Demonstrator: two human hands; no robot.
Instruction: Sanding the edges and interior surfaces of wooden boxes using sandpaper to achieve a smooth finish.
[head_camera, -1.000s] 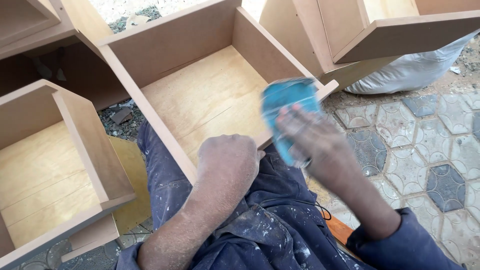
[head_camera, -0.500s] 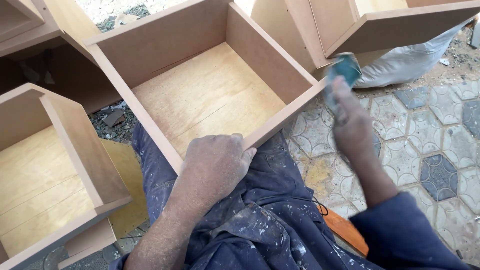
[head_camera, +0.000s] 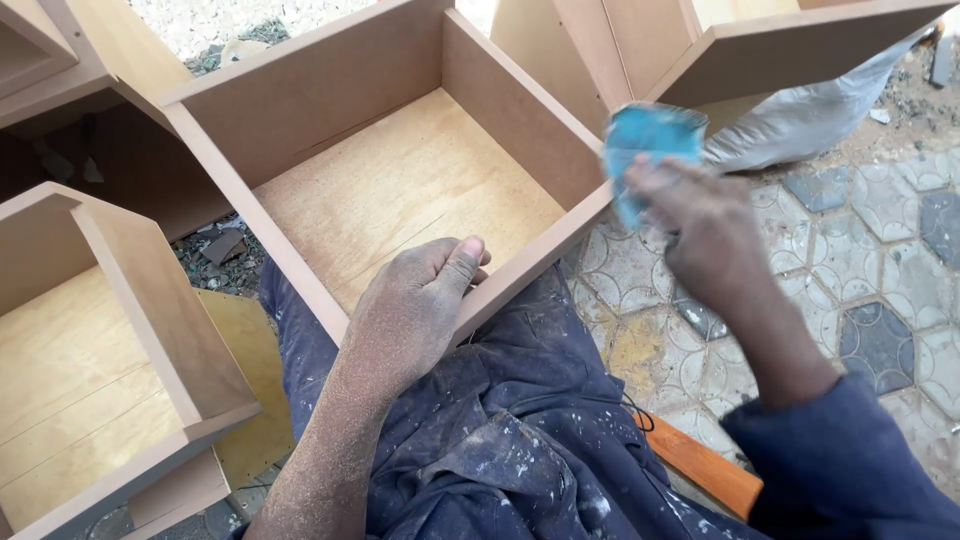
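One open wooden drawer box (head_camera: 400, 190) is resting tilted across the person's lap, its near wall braced by the left hand (head_camera: 415, 310) — fingers clamping over the rim to keep it from sliding. At the box's right corner the right hand (head_camera: 700, 225) is pinching a blue sanding sheet (head_camera: 645, 150) against the edge, while similar boxes (head_camera: 90, 340) are standing close by on the patterned paving (head_camera: 900, 260).

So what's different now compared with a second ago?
The right hand, holding the blue sanding sheet throughout, slid from the middle of the drawer box's near edge out past its right corner, and now presses the sheet at that corner. The left hand kept its grip on the near edge of the drawer box, which still rests on the lap.
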